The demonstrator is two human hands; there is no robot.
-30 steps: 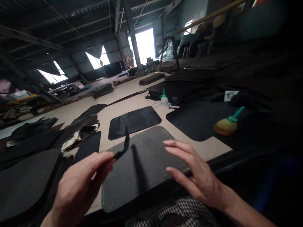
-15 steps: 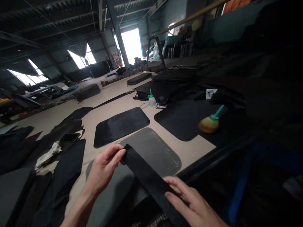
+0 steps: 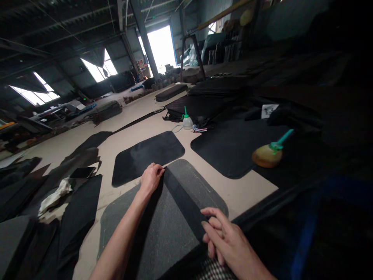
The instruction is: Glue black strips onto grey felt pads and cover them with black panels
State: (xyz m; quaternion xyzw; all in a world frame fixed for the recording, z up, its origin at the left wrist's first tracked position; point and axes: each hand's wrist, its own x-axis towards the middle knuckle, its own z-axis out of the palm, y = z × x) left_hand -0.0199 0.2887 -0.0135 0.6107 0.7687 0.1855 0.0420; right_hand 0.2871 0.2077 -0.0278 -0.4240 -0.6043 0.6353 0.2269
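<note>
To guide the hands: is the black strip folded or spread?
Spread: the strip runs straight over the grey board from left hand to right hand.

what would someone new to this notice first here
Probably the two bare hands in the foreground, the left hand and right hand at either end of a black strip lying across a grey panel. Next, the green-topped bottle of amber liquid on the dark material at right, then the bright doorway glaring at the back of the dim workshop.
</note>
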